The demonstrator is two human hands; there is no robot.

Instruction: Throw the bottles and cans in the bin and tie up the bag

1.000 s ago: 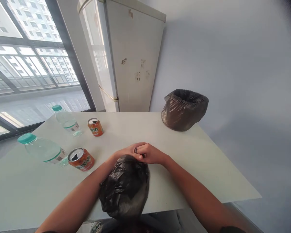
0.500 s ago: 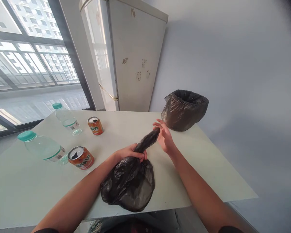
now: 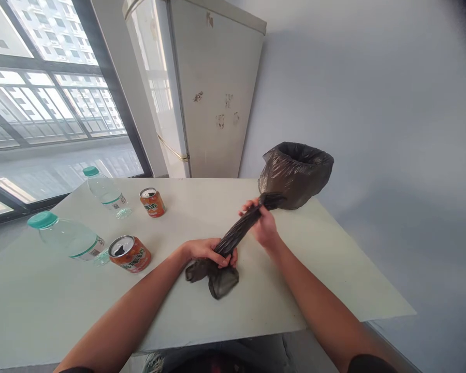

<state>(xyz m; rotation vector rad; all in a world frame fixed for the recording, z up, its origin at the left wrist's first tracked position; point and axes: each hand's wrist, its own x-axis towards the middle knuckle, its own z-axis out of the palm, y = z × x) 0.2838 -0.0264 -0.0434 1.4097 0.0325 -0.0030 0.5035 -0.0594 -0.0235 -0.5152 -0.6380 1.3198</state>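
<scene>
A black plastic bag (image 3: 233,238) is stretched into a thin twisted rope between my hands over the white table (image 3: 334,269). My left hand (image 3: 207,251) is closed round its lower part, with a small loose end of bag (image 3: 217,277) bunched below the fist on the table. My right hand (image 3: 262,220) is closed round the upper part, farther away, and the bag's tip (image 3: 274,199) sticks out past the fingers toward the bin.
A bin lined with a dark bag (image 3: 295,173) stands at the table's far right. On the left are two orange drink cans (image 3: 130,254) (image 3: 152,202) and two clear water bottles with green caps (image 3: 68,238) (image 3: 106,192). A white fridge (image 3: 202,88) stands behind; windows at left.
The bag, a puffed bundle before, has been drawn out into a long thin rope. My right hand slid away along it toward the bin and closed on it; my left hand stayed.
</scene>
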